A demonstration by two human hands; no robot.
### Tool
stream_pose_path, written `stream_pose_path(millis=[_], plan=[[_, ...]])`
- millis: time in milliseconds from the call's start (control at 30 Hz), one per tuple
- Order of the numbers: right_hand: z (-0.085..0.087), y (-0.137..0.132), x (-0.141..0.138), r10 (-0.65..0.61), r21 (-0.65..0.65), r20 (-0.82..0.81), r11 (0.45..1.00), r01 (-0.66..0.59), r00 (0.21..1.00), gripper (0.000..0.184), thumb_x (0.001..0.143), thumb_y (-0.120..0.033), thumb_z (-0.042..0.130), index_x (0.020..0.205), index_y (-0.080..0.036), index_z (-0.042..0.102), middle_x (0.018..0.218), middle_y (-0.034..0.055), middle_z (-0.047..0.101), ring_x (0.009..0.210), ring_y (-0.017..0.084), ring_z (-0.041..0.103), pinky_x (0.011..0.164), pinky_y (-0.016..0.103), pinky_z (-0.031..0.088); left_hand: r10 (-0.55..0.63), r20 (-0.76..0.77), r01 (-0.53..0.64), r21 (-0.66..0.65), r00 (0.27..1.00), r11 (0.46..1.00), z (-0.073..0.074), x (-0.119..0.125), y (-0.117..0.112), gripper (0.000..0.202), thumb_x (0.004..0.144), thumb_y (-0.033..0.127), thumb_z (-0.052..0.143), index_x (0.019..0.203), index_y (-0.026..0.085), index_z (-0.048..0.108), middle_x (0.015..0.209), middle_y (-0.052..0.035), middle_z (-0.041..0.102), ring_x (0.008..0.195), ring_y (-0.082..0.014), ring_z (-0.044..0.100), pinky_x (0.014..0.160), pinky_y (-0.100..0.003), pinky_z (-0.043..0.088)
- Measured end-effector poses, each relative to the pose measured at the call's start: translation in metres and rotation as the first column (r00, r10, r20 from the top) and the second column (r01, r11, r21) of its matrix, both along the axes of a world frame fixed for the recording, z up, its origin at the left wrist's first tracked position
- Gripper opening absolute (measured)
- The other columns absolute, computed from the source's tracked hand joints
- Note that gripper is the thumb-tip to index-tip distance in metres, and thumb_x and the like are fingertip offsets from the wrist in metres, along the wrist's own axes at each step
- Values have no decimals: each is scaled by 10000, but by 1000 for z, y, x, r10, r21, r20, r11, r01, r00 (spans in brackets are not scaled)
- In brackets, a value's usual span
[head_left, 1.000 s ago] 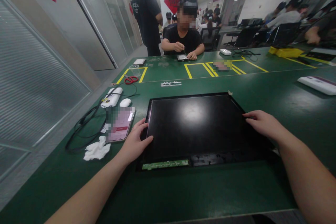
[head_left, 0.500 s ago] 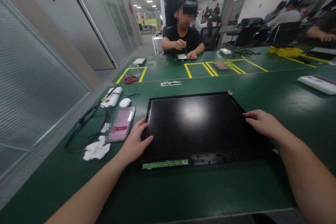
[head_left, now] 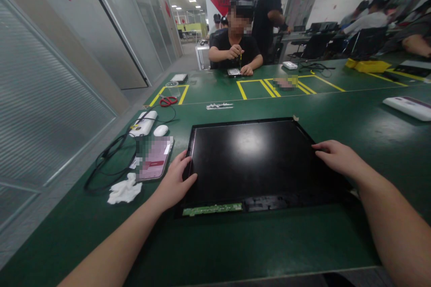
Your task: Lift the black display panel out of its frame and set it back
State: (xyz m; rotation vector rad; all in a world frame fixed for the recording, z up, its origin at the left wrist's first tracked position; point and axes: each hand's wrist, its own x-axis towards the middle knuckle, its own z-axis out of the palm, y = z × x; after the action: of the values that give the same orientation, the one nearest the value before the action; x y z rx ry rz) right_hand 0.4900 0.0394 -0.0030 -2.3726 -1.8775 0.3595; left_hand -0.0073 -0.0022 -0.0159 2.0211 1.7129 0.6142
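A black LCD screen panel lies face up on the green table, light glaring off its upper middle. Along its near edge runs a narrow green circuit board. My left hand grips the panel's left side, thumb over the face and fingers along the frame. On the opposite side, my right hand holds the right edge with its thumb and fingertips; part of its grip is hidden. A small pale tab sticks up at the far right corner.
Left of the panel lie a phone, crumpled tissue, a white case, a white device, black cable and red-handled scissors. Small white strips lie beyond. A co-worker sits opposite, handling a small device.
My hands and the panel stay put. Behind the seated co-worker, a standing person has moved to the right. The co-worker's raised hand has shifted slightly, and a thin tool now shows in it.
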Motion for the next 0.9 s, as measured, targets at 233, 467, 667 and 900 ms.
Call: stream_pose_path(millis=[233,467,667,900], plan=[[0,0,1,-2,30,1,1000,1,1000,436,918,-284,484,1210,-126,765,1336,173,694,1180,299,672,1040,391,506,-6,-17,5,-17,1000,1000,1,1,-2,625,906,351,578,1484,117,546,1685,-237,333,1559,-385,326,1243,-594,300],[-1,2,3,31,34,2,999,-31,1000,415,908,-267,497,1193,-122,761,1334,175,698,1231,300,653,1083,397,486,-35,-30,36,33,999,999,0,-3,0,609,908,357,576,1479,147,542,1663,-217,384,1540,-372,371,1240,-578,324],[-5,2,5,13,69,-11,998,-12,1000,400,888,-295,520,1191,-149,737,1299,165,706,1151,283,680,1006,375,520,21,-90,-15,68,996,998,-3,-8,5,668,909,382,540,1490,56,494,1638,-278,389,1533,-384,380,1219,-568,372],[-5,2,4,-25,97,-65,995,31,998,467,848,-307,554,1283,-186,673,1218,144,734,1029,273,712,926,389,552,47,-208,-34,64,977,997,-6,-7,8,655,951,423,479,1462,14,499,1625,-304,404,1531,-383,383,1241,-572,324]])
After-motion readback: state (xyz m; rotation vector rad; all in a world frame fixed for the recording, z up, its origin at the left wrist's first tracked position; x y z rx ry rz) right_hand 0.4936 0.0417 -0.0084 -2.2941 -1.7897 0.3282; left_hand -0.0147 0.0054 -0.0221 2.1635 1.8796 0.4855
